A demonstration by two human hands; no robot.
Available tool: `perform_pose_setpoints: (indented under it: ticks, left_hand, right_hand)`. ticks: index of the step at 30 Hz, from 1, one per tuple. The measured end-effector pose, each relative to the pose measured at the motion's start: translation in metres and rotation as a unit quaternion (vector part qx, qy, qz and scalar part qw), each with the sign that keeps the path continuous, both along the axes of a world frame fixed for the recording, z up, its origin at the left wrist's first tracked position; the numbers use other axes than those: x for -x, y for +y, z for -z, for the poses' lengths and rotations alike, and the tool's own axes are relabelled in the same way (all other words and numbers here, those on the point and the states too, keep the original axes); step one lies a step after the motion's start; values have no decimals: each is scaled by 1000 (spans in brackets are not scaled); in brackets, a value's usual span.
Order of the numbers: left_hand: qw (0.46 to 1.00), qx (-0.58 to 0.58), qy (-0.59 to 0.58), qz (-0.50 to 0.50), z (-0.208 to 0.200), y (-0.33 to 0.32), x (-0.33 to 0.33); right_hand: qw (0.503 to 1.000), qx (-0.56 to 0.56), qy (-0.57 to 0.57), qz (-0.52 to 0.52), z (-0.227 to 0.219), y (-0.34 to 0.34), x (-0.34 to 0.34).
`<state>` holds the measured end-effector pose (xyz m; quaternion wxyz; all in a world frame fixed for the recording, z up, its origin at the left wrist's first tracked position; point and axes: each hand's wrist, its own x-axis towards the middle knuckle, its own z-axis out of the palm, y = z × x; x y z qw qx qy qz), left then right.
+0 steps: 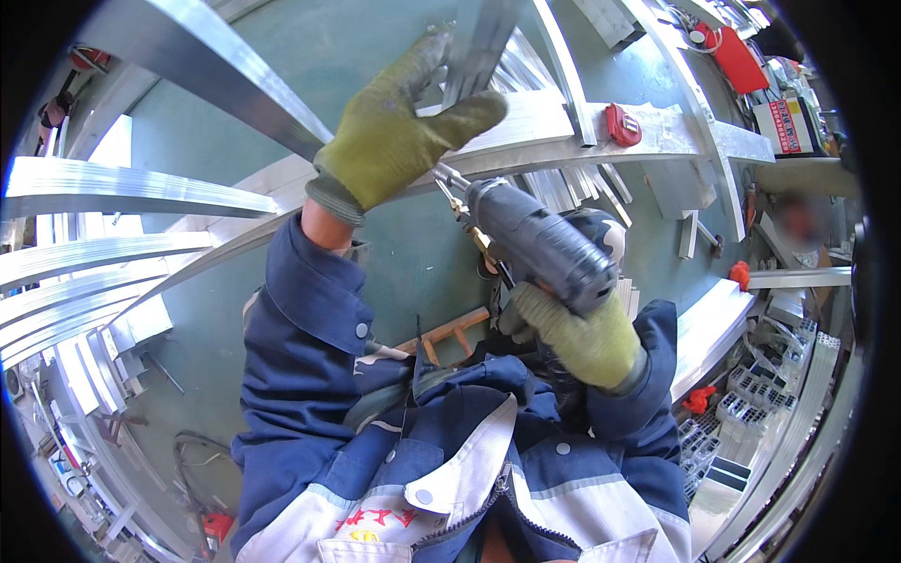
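My left hand [385,131], in a yellow-green work glove, grips the end of an upright aluminium profile [477,47] between thumb and fingers. The profile's upper part is blurred. My right hand [582,338], gloved alike, is closed around the handle of a dark grey power drill [544,239]. The drill's tip points up and left, close under my left palm, beside a long aluminium beam [601,148] that runs across in front of me. Whether the tip touches anything I cannot tell. A thin tool with brass-coloured fittings [477,235] shows just left of the drill, partly hidden.
On the beam lies a red tape measure [622,125]. Several long profiles [131,188] reach in from the left, and one large bar [216,70] slants down towards my left wrist. Stacked profile pieces [751,394] fill the right side. A wooden frame [450,336] is low in front of me.
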<state>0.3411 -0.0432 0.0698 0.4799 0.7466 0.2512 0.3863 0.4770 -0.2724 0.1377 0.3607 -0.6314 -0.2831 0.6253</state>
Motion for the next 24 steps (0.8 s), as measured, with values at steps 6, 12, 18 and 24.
perform_pose_setpoints:
  ticks: [6,12,18,24]
  left_hand:
    - [994,16,-77,74,-12,11,-3]
    - [993,3,-77,85,-9,16,-2]
    - [994,49,-56,82,-12,15,0]
    - [991,-131,-11,34,-15,15,3]
  right_hand:
    - [917,-189,-342,-74,34,4,44]
    - [898,-121,-411,-104,26,23,71]
    - [891,-110,-431,-95,27,31,77]
    - [891,-57,-434,-121,29,34,78]
